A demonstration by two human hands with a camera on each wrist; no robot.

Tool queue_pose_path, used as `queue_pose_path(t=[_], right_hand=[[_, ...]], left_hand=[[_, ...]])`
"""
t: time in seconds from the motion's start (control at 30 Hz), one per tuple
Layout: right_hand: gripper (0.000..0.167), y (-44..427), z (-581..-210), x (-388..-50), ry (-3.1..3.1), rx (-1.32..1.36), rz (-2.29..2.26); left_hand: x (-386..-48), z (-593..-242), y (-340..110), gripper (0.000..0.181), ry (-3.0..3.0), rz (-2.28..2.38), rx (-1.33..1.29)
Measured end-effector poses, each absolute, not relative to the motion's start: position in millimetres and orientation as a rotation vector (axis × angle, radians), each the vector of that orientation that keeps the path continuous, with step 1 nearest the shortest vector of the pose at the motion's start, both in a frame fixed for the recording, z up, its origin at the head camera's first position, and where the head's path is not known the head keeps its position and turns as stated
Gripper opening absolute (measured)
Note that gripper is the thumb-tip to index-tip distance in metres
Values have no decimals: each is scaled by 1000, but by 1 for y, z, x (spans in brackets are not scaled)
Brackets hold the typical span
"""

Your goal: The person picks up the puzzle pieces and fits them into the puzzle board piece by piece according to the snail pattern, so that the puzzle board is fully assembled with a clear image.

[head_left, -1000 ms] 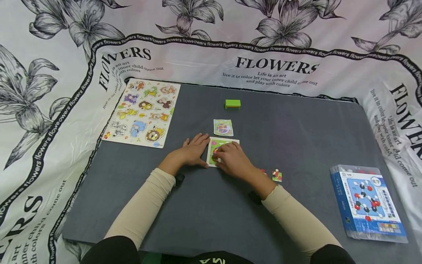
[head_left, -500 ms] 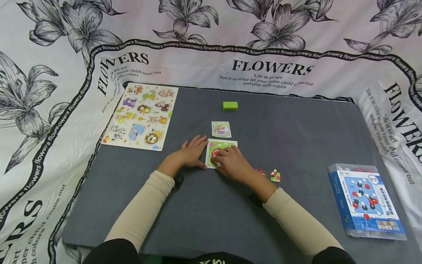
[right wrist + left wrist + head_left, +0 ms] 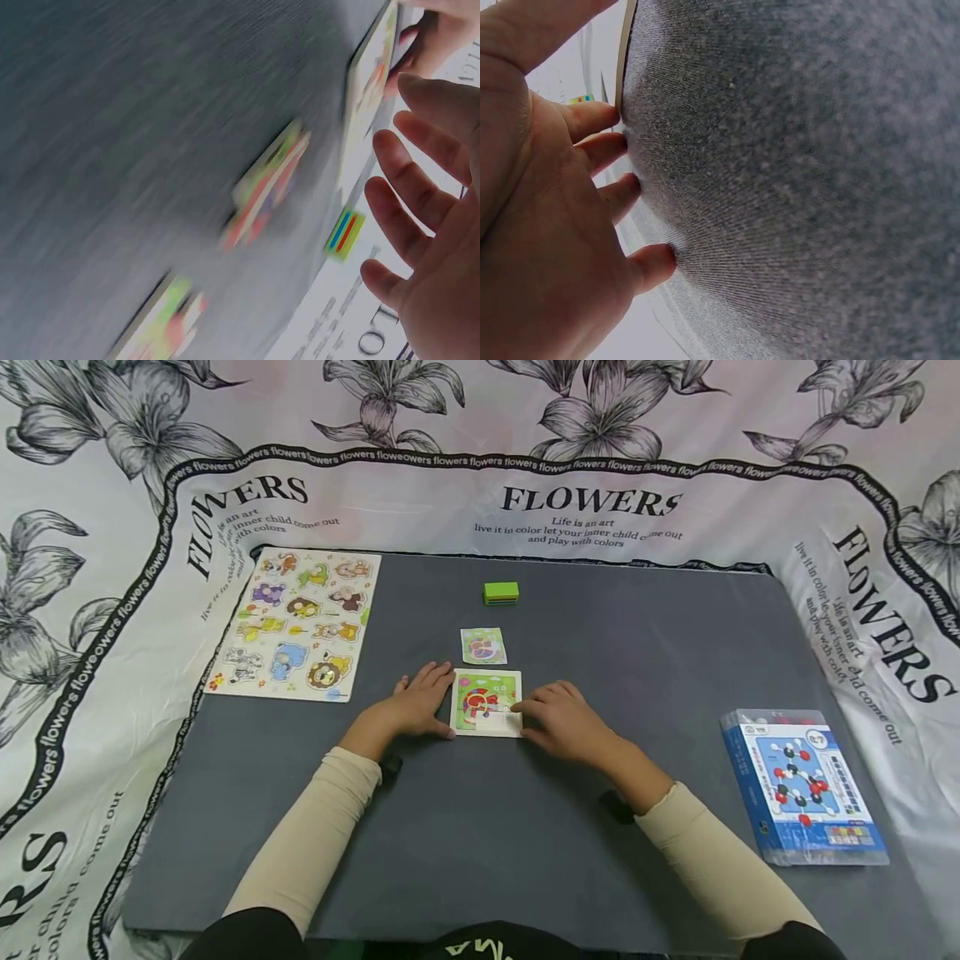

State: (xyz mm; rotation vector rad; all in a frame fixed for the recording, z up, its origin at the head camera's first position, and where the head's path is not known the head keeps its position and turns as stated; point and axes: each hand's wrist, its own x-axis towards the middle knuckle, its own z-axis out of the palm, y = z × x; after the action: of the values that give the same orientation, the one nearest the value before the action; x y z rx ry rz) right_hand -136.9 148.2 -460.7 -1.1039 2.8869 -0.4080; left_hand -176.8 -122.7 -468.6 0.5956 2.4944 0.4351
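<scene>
A small puzzle board (image 3: 487, 685) lies on the grey table, its colourful picture partly filled and its lower right part bare white. My left hand (image 3: 411, 706) rests flat along the board's left side, thumb near its lower corner; the left wrist view shows the fingertips (image 3: 654, 264) on the cloth. To the right of the board is my right hand (image 3: 564, 720), its fingers relaxed and loosely spread in the right wrist view, holding nothing. Two blurred puzzle pieces show there, one piece (image 3: 266, 184) nearer the board and another piece (image 3: 157, 322) farther off; the hand and forearm hide both from the head view.
Above the board lies a small picture card (image 3: 483, 646), and behind it a green stack of blocks or cards (image 3: 501, 593). An animal picture board (image 3: 292, 625) lies at the back left. A blue-and-white boxed set (image 3: 805, 787) sits at the right.
My right hand has drawn back from over the board to its right side, uncovering the picture and the white area. My left hand stays beside the board. The head view has shifted slightly.
</scene>
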Motion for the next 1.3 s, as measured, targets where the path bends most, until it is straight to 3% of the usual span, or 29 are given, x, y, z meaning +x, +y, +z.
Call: queue_pose_path(t=[0.47,1.3], right_hand=[[37,211,-473,-122,2929,-1009,-457],[36,210,-474,-121,2904,-1067,-439]], left_hand=[[-176,-465,-125,101,2493,449,605],[-177,-468,-125,101,2494,423,617]])
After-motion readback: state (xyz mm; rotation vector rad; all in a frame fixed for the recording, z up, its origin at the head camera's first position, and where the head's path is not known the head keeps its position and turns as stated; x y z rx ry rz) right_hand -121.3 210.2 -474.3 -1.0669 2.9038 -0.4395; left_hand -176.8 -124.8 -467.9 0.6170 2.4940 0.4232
